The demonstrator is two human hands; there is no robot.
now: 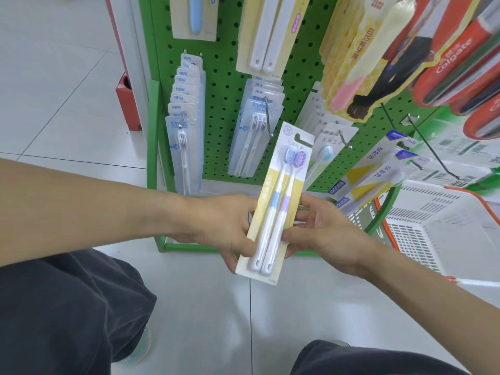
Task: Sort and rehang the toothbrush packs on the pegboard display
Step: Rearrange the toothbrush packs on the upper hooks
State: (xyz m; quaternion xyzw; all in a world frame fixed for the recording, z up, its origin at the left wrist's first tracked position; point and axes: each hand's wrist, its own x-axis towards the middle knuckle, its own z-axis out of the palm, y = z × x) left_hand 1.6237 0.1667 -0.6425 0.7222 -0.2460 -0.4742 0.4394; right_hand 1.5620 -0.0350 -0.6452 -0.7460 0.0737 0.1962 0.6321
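A yellow-and-white two-brush pack, with a blue and a purple toothbrush, is held upright in front of the green pegboard. My left hand grips its left edge, fingers curled behind the card. My right hand pinches its right edge, thumb on the front. Clear "NEW" packs hang in a row at the lower left, and a second clear row hangs on the middle hook. White packs and yellow-blue packs hang to the right.
Larger toothbrush packs and red Colgate packs hang higher up. A long bare hook sticks out at the right. A white plastic basket with orange rim stands on the floor at the right. My knees are at the bottom.
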